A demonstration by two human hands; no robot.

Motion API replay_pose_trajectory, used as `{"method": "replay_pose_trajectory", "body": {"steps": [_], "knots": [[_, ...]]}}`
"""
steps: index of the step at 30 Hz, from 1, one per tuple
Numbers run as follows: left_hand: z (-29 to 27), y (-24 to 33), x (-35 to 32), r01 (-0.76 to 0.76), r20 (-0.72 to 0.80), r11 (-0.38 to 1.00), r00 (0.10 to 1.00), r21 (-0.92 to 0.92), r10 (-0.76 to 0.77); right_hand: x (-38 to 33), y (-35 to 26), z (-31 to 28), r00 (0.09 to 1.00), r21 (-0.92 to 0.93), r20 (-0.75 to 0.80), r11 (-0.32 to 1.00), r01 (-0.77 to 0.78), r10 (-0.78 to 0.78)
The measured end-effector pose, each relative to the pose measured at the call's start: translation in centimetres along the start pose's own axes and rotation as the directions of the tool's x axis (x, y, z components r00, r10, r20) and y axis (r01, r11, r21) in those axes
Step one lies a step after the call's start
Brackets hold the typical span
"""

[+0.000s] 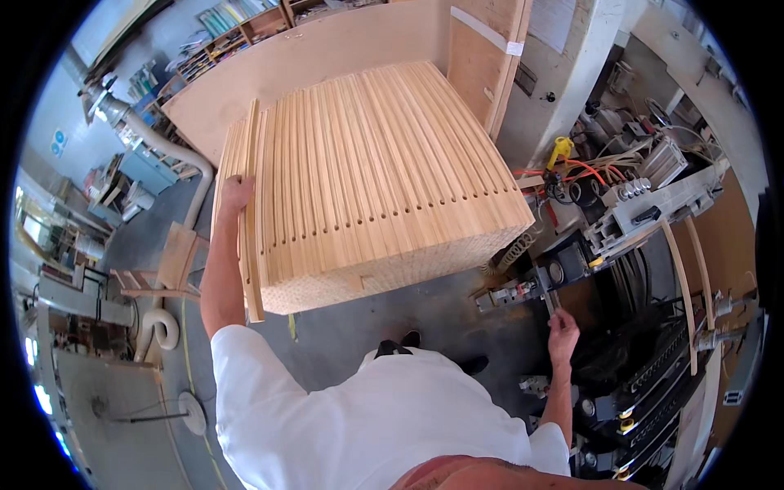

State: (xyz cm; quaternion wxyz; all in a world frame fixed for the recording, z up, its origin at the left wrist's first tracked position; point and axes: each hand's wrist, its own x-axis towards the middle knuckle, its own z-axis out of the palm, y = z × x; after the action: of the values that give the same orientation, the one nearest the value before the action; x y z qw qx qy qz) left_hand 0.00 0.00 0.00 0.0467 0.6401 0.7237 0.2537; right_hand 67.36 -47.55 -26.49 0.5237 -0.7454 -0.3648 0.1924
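Observation:
A large stack of pale wooden strips point(384, 163) stands in front of me, with a row of small dark holes along its near end. At the stack's left side, my left hand point(237, 193) is closed around a long wooden strip point(254, 282), whose near end sticks out past the other strips. My right hand point(563, 331) is off to the right, beside the machine point(563, 265) with its clamps and hoses. Its fingers are curled together; what they hold, if anything, is too small to make out.
A coiled hose point(518, 251) and a yellow air gun point(560, 152) are by the machine. Two curved wooden strips point(682, 294) lean at the far right. Behind the stack stands a wooden panel point(327, 53). A wooden chair point(175, 261) and a grey duct point(200, 192) are on the left.

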Motion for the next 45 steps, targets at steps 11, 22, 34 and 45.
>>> {"method": "replay_pose_trajectory", "body": {"steps": [11, 22, 34, 45], "knots": [[16.4, 0.7, 4.4, 0.150, 0.185, 0.989, 0.972, -0.017, -0.145, -9.9, 1.3, -7.3, 0.942, -0.292, -0.189, 0.900, -0.323, 0.277], [13.7, 14.5, -1.4, -0.453, -0.229, 0.793, 0.891, -0.407, 0.392, -19.2, -3.3, -9.1, 0.886, -0.373, -0.385, 0.835, -0.406, 0.259], [19.0, 36.4, -59.0, -0.096, 0.404, 0.395, -0.103, -0.914, 0.909, -43.9, -7.8, -17.7, 0.601, -0.480, -0.798, 0.644, -0.595, -0.040], [21.1, 39.2, -76.2, -0.208, 0.313, 0.235, -0.671, -0.950, 0.672, -69.9, -9.4, -12.2, -0.114, 0.114, -0.993, -0.007, -0.993, 0.015]]}}
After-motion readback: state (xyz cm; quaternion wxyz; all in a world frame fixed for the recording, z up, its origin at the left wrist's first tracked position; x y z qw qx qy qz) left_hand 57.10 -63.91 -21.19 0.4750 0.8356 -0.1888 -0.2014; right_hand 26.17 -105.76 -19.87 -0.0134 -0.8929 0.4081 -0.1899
